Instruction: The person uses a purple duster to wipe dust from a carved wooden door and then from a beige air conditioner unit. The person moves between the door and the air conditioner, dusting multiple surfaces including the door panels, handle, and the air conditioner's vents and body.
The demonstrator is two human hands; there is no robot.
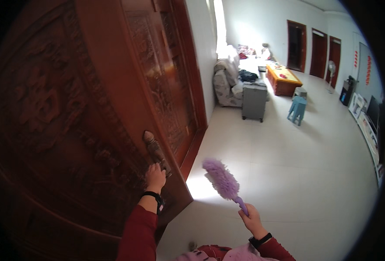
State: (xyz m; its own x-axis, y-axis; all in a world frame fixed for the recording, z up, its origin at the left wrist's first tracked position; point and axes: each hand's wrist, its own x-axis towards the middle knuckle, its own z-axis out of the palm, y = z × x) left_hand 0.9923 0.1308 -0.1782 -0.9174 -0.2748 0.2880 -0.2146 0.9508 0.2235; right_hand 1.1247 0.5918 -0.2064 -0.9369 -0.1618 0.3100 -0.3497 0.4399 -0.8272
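Observation:
A carved dark-red wooden door stands ajar on my left. My left hand is curled at the lower end of its ornate metal handle, and the fingertips are partly hidden there. In my right hand is the purple handle of a fluffy duster. The lilac duster head points up and away from me, over the pale tiled floor and apart from the door.
Beyond the door leaf is a second carved door panel in its frame. Farther off stand a grey suitcase, a patterned sofa, blue stacked plastic stools and a wooden coffee table. A white TV cabinet lines the right wall.

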